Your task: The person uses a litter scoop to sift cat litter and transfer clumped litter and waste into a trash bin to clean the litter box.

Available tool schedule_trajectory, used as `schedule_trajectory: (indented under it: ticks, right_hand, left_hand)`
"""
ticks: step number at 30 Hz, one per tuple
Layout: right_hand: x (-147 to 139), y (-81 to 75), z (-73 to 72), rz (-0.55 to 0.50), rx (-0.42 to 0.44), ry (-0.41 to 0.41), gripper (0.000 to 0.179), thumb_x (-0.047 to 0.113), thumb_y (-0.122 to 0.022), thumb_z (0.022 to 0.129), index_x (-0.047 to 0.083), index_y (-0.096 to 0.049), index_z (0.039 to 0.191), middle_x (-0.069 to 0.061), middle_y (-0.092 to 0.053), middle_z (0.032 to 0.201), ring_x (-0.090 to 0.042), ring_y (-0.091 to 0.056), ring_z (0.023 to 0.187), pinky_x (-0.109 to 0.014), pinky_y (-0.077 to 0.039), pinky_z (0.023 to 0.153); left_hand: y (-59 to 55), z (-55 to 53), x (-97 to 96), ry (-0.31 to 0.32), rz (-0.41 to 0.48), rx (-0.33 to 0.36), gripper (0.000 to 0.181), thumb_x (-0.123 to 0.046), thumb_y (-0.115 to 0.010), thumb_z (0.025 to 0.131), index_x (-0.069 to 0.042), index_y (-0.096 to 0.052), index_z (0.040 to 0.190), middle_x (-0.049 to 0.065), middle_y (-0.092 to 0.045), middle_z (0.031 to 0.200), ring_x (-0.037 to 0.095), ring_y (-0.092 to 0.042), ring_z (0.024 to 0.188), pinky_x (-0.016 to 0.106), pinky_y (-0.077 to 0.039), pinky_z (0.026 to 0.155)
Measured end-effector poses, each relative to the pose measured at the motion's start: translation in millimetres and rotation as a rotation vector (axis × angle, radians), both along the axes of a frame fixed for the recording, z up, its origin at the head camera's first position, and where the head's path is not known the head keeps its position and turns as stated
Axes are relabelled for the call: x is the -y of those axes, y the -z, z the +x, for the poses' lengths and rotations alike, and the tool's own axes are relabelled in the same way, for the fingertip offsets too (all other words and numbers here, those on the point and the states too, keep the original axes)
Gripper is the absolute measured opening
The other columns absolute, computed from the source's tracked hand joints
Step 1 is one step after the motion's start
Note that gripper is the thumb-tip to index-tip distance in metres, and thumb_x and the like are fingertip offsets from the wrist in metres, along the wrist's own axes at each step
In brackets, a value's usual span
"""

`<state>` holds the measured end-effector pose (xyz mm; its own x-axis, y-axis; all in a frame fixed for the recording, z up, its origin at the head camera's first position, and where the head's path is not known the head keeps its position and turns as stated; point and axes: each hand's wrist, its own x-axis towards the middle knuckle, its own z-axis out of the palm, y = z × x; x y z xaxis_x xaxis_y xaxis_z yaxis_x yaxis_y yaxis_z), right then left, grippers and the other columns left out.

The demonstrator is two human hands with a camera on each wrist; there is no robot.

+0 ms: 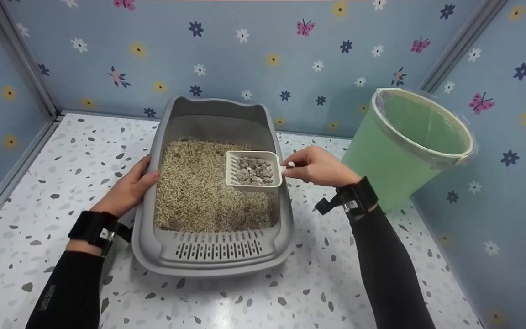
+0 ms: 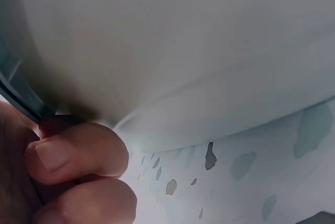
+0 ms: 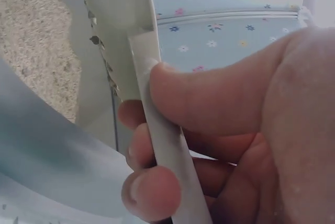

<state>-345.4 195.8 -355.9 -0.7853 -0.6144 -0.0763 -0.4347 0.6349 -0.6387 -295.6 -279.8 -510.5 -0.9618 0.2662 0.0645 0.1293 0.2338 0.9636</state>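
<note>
A grey litter box stands on the floor, with tan granular litter spread inside. My left hand grips its left rim; in the left wrist view curled fingers lie under the edge. Above the right part of the litter, my right hand holds a white slotted litter scoop by its handle. Greyish clumps lie in the scoop. In the right wrist view the thumb presses on top of the handle, and the fingers wrap beneath it.
A green waste bin with a clear liner stands to the right, behind my right forearm. Blue flowered panels enclose the back and sides. The floor is white with grey specks. A perforated step forms the box's front.
</note>
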Motion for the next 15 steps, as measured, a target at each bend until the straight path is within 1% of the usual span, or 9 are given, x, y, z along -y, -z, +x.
schedule_trajectory:
  ticks: [2, 4, 6, 10, 15]
  right_hand:
    - [-9, -5.7, 1.9, 0.001, -0.011, 0.023, 0.024, 0.03, -0.075, 0.107, 0.016, -0.085, 0.124, 0.003, -0.058, 0.07, -0.013, -0.049, 0.06, -0.03, -0.042, 0.06]
    - [-19, -15.0, 4.0, 0.006, -0.023, 0.049, 0.023, 0.033, -0.074, 0.109, 0.017, -0.085, 0.121, 0.001, -0.058, 0.071, -0.014, -0.05, 0.061, -0.03, -0.043, 0.061]
    - [-30, -27.7, 5.6, 0.015, -0.044, 0.078, 0.023, 0.035, -0.073, 0.11, 0.017, -0.085, 0.117, -0.001, -0.058, 0.073, -0.015, -0.049, 0.062, -0.03, -0.043, 0.061]
    - [-55, -60.5, 12.7, 0.018, -0.082, 0.186, 0.025, 0.036, -0.072, 0.111, 0.014, -0.084, 0.114, -0.003, -0.056, 0.073, -0.016, -0.048, 0.062, -0.029, -0.041, 0.059]
    - [-96, -100.7, 22.1, -0.04, -0.099, 0.388, 0.028, 0.037, -0.076, 0.109, 0.01, -0.083, 0.111, 0.001, -0.056, 0.071, -0.015, -0.048, 0.062, -0.03, -0.042, 0.058]
  left_hand:
    - [1.1, -0.6, -1.4, 0.0, -0.003, -0.002, 0.079, -0.044, -0.047, 0.119, -0.021, -0.004, 0.181, 0.033, -0.027, 0.175, 0.053, -0.054, 0.141, 0.056, -0.055, 0.11]
    - [1.6, -1.2, -2.2, -0.001, -0.005, -0.005, 0.079, -0.044, -0.047, 0.119, -0.022, -0.004, 0.181, 0.033, -0.025, 0.176, 0.054, -0.054, 0.141, 0.065, -0.051, 0.111]
    - [1.4, -1.8, -2.0, -0.002, -0.002, -0.003, 0.079, -0.044, -0.047, 0.119, -0.023, -0.004, 0.181, 0.034, -0.027, 0.175, 0.054, -0.056, 0.14, 0.066, -0.052, 0.109]
    - [0.6, -1.5, -0.2, -0.013, -0.008, 0.0, 0.08, -0.047, -0.046, 0.118, -0.025, -0.003, 0.181, 0.034, -0.025, 0.176, 0.055, -0.055, 0.14, 0.069, -0.05, 0.111]
    - [0.0, -0.1, 0.8, -0.026, -0.029, 0.01, 0.081, -0.05, -0.046, 0.118, -0.024, -0.002, 0.181, 0.035, -0.027, 0.175, 0.058, -0.054, 0.141, 0.071, -0.048, 0.112]
